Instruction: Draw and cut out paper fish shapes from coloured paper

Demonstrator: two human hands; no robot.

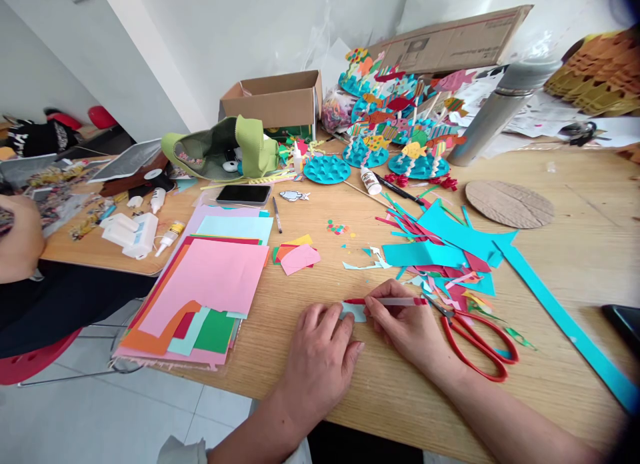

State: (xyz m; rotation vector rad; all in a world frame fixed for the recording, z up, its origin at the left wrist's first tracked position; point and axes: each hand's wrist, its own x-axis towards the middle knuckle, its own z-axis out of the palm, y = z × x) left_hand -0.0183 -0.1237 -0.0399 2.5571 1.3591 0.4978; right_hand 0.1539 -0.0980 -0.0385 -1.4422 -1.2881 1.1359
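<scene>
Closest to where I stand, the person's left hand (pixel 320 357) lies flat on the wooden table (pixel 575 251). Its fingers are loose and spread, gripping nothing, and the fingertips press on the near edge of a pale blue paper piece (pixel 354 311). That piece is small, roughly rectangular and mostly covered by the two hands, so I can't make out its full outline. It sits near the front edge of the table, between the hands.

The right hand (pixel 406 325) pinches a red pen (pixel 393 302) in a writing grip. The pen lies almost level, with its tip on the paper piece. Red scissors (pixel 475 342) lie on the table just beside that wrist, blades pointing toward a heap of turquoise offcuts (pixel 440 251).

A stack of coloured sheets (pixel 210 284), pink on top, hangs over the table's left edge, with a phone (pixel 243 194) beyond it.

Farther back an open cardboard box (pixel 280 101) stands with its flaps up. From here its inside is hidden. In front of it a green fabric bag (pixel 250 144) gapes open on its side, showing a patterned lining and what may be a small white round object at its mouth. Paper fish (pixel 395 124) on sticks stand in round turquoise bases near a tilted steel flask (pixel 500 111). A cardboard disc (pixel 510 204) lies flat to the right.

Another person's arm (pixel 20 241) rests at the far left.
</scene>
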